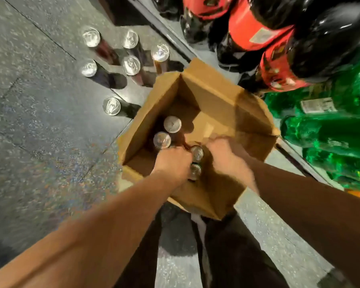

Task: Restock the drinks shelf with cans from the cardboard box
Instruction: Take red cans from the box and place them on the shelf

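Note:
An open cardboard box (220,96) stands on the floor in front of the shelf. Several silver-topped cans stand upright in its near left part, among them one can (172,124) and a second can (162,139). My left hand (173,163) reaches into the box with its fingers curled downward beside a third can (196,152); whatever is under its palm is hidden. My right hand (222,156) is inside the box too, just right of that can, and is blurred. Another can (195,171) shows between my wrists.
Several tall cans (131,65) stand on the grey floor left of the box, with one shorter can (111,106) nearer. The low shelf (175,36) on the right holds dark bottles with red labels (254,32) and green bottles (330,129). My legs are below the box.

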A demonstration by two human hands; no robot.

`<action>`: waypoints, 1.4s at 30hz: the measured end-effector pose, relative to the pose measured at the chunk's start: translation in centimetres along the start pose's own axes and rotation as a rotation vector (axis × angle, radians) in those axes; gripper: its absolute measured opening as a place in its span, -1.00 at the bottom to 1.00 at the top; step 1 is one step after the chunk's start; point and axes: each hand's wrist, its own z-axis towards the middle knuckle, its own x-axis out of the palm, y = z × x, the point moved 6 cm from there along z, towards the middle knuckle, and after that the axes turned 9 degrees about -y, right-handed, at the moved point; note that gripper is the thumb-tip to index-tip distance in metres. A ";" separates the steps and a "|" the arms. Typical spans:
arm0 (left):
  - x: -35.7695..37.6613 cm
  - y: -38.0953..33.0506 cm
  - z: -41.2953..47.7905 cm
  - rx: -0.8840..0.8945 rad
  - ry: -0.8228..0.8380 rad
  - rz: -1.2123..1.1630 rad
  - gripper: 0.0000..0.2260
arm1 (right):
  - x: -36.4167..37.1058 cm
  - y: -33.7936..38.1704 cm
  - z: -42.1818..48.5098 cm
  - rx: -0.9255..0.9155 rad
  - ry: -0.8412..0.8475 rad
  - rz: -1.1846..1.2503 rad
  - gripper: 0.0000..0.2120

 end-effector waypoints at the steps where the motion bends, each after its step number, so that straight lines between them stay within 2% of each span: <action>1: 1.5 0.0 0.4 -0.031 0.024 -0.009 -0.77 | 0.8 0.4 0.7 -0.001 -0.048 0.024 -0.55; 3: 3.9 -0.2 1.0 -0.066 0.069 -0.019 -0.78 | 1.5 1.5 1.5 -0.093 -0.170 0.073 -0.48; 5: 5.4 -0.4 1.5 -0.076 0.090 -0.046 -0.77 | 2.6 1.3 2.2 -0.120 -0.201 0.148 -0.39; 9: 7.0 -0.7 2.1 -0.183 0.115 -0.138 -0.77 | 4.3 2.4 3.8 -0.216 -0.078 0.180 -0.32; 13: 9.1 -1.6 2.5 -0.309 0.200 -0.239 -0.77 | 5.2 2.2 4.7 -0.223 -0.048 0.213 -0.44; 16: 10.1 -1.9 3.1 -0.416 0.224 -0.316 -0.75 | 5.1 1.2 4.7 -0.158 -0.055 0.228 -0.45; 19: 10.6 -2.1 3.3 -0.512 0.204 -0.373 -0.62 | 4.9 -0.6 4.6 -0.067 -0.098 0.270 -0.42; 22: 10.8 -2.0 3.6 -0.545 0.152 -0.421 -0.53 | 4.5 -2.3 4.4 0.029 -0.154 0.349 -0.54; 28: 11.4 -2.5 3.8 -0.478 0.153 -0.386 -0.59 | 5.0 -2.0 4.3 0.034 -0.169 0.341 -0.50; 31: 9.9 -2.5 4.0 -0.322 0.020 -0.225 -0.65 | 5.1 -1.9 4.4 0.032 -0.211 0.269 -0.51; 34: 8.5 -1.7 5.0 -0.158 -0.103 0.012 -0.54 | 5.3 -2.0 4.8 0.059 -0.230 0.249 -0.51; 38: 9.0 -0.6 6.3 -0.051 -0.129 0.235 -0.52 | 5.8 -2.0 5.1 0.085 -0.238 0.232 -0.49; 42: 10.0 0.3 7.2 -0.023 -0.109 0.317 -0.55 | 6.4 -2.1 5.2 0.090 -0.293 0.230 -0.51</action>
